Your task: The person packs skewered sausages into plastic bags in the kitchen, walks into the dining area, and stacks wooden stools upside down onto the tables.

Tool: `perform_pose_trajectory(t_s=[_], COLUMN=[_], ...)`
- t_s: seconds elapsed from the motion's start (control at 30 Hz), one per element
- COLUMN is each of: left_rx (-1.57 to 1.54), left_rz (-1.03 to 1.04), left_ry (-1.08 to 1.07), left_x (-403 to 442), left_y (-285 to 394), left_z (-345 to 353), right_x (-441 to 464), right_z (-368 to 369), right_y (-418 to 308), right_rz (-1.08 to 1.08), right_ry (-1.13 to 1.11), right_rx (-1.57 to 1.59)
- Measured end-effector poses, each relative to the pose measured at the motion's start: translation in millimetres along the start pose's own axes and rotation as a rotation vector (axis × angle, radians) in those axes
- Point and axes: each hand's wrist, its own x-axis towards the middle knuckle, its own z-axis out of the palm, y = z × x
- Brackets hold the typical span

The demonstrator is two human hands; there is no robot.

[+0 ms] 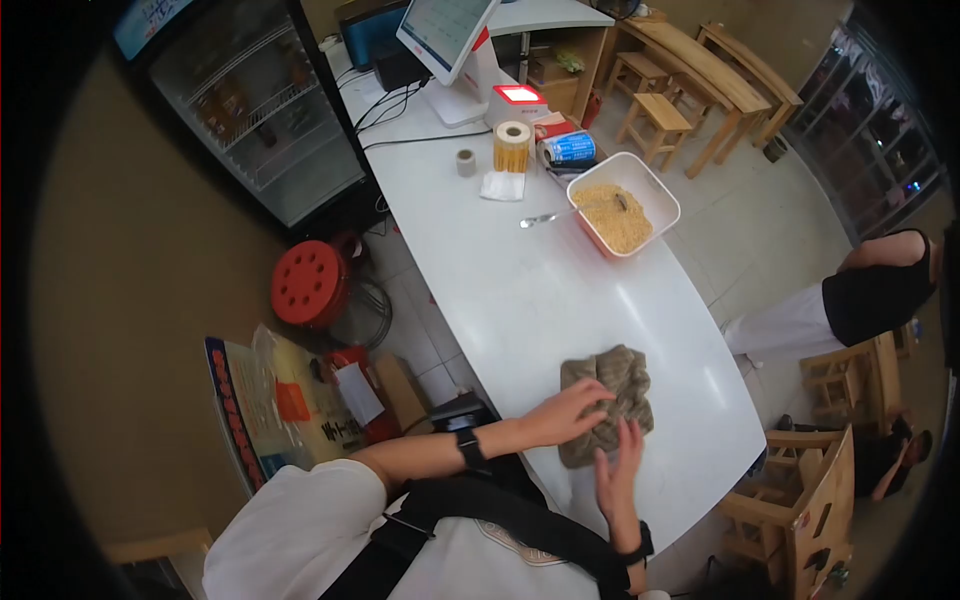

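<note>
A crumpled brown-grey cloth (630, 378) lies on the near part of the white counter (500, 300). Over its left and middle part is my left hand (565, 413), coming in from the left with fingers outstretched. My right hand (620, 475) is at the cloth's lower right, its fingers spread and pointing away from me. Both hands look to be at the cloth's surface; whether they press on it I cannot tell. Neither hand grips anything.
Farther along the counter stand a white tub (660, 190) of yellowish crumbs with a metal spoon (545, 217), a paper roll (512, 150), a blue can (570, 148) and a screen (445, 35). A red stool (308, 283) is at left; people (875, 285) are at right.
</note>
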Motion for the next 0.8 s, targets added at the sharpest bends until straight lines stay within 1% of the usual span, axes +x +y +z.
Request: perform_pose_trajectory(t_s=[0.03,0.07,0.1,0.17,0.2,0.27,0.3,0.33,0.37,0.4,0.43,0.47,0.53,0.6,0.63,0.67,0.7,0.73,0.77,0.8], left_rx=[-0.302,-0.126,-0.129,-0.154,-0.147,-0.067,-0.072,-0.040,-0.001,0.016,0.020,0.018,0.011,-0.030,-0.063,-0.159,-0.243,-0.362,-0.492,-0.402], left_rz=[-0.091,0.037,0.044,-0.106,-0.104,-0.105,-0.110,-0.164,-0.214,-0.193,-0.197,-0.239,-0.297,-0.293,-0.288,-0.302,-0.311,-0.281,-0.245,-0.207], left_ry=[-0.009,0.082,0.086,0.192,0.201,0.345,0.369,0.318,0.264,0.303,0.324,0.364,0.441,0.471,0.483,0.475,0.459,0.356,0.256,0.132], left_x=[-1.4,-1.7,-4.9,-13.1,-18.9,-24.7,-26.1,-30.5,-33.8,-33.9,-33.5,-31.8,-28.0,-18.7,-15.4,-12.8,-7.6,-3.4,2.5,11.5], left_y=[-6.4,-21.8,-31.8,-56.0,-69.9,-98.8,-113.1,-126.7,-138.7,-148.1,-151.3,-152.9,-160.9,-156.5,-154.1,-156.0,-157.6,-154.8,-153.0,-141.0], left_z=[-18.4,-39.7,-63.4,-122.4,-148.7,-198.2,-223.6,-248.9,-272.1,-291.1,-308.8,-324.9,-342.4,-347.3,-344.4,-332.2,-320.6,-309.4,-302.2,-310.0], right_x=[17.9,35.4,52.4,92.5,116.6,167.0,189.0,199.9,200.2,192.2,179.9,163.6,136.7,115.4,114.4,123.1,137.3,154.1,175.6,199.7], right_z=[22.3,46.3,64.4,84.8,90.8,84.8,69.1,54.4,36.6,26.8,20.5,25.5,47.5,99.3,126.1,152.3,173.1,189.3,203.3,209.7], right_y=[-13.4,-27.7,-37.5,-47.7,-51.0,-12.4,-1.5,11.9,28.9,46.9,53.0,52.8,22.3,18.2,3.5,-31.1,-69.4,-93.4,-120.8,-142.6], right_rz=[0.001,-0.003,-0.009,-0.057,-0.098,-0.143,-0.156,-0.048,0.009,0.138,0.212,0.248,0.466,0.215,0.147,-0.017,-0.060,-0.072,-0.061,-0.087], right_ry=[0.008,-0.005,-0.020,-0.004,0.008,0.013,0.139,0.248,0.280,0.363,0.379,0.458,0.361,0.425,0.392,0.407,0.329,0.210,0.147,0.078], right_rx=[-0.008,-0.278,-0.544,-0.574,-0.604,-0.603,-0.383,-0.319,-0.383,-0.478,-0.613,-0.687,-0.702,-0.807,-0.757,-0.562,-0.482,-0.398,-0.380,-0.371])
